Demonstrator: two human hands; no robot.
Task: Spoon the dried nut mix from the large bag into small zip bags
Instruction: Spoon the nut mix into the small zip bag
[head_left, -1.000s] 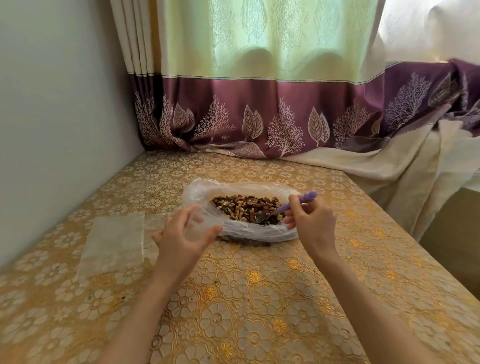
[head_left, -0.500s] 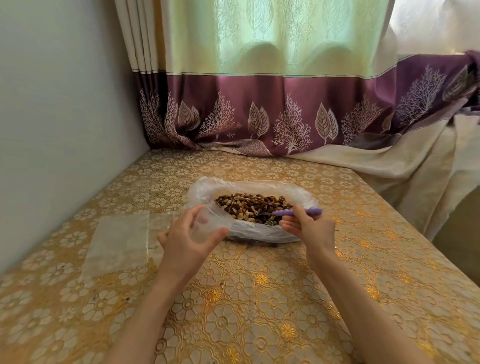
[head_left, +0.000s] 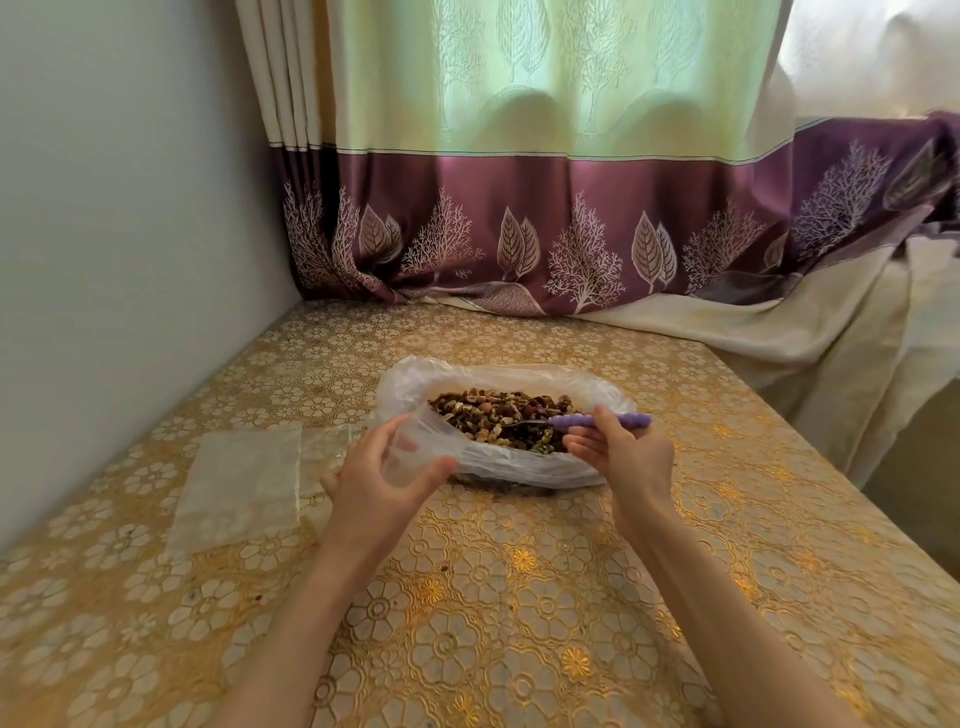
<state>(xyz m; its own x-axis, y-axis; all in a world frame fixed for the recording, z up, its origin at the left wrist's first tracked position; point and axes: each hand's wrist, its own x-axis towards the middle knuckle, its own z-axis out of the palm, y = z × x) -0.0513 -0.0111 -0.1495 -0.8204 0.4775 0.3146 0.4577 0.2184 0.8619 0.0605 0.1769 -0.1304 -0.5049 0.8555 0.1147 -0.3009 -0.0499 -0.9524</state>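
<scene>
The left hand (head_left: 379, 480) pinches a small zip bag (head_left: 415, 452) open. The right hand (head_left: 621, 457) grips the spoon (head_left: 597, 420), its bowl in the nut mix (head_left: 498, 415) inside the large bag (head_left: 519, 465) mid-surface (head_left: 519, 597).

Open tablecloth (head_left: 519, 597) lies near; large bag (head_left: 519, 462), flat zip bags (head_left: 239, 483), curtain (head_left: 519, 249) block beyond

Table (head_left: 519, 597) under a gold cloth with a raised flower pattern, set into the corner. Near its middle, an open clear bag (head_left: 498, 462) of nut mix (head_left: 498, 415), resting straight on the cloth. Left of the bag, just beside it, flat clear zip bags (head_left: 244, 483) lying on the cloth. Behind the bag, at the far edge, curtain hem (head_left: 493, 301) draped onto the tabletop.
</scene>
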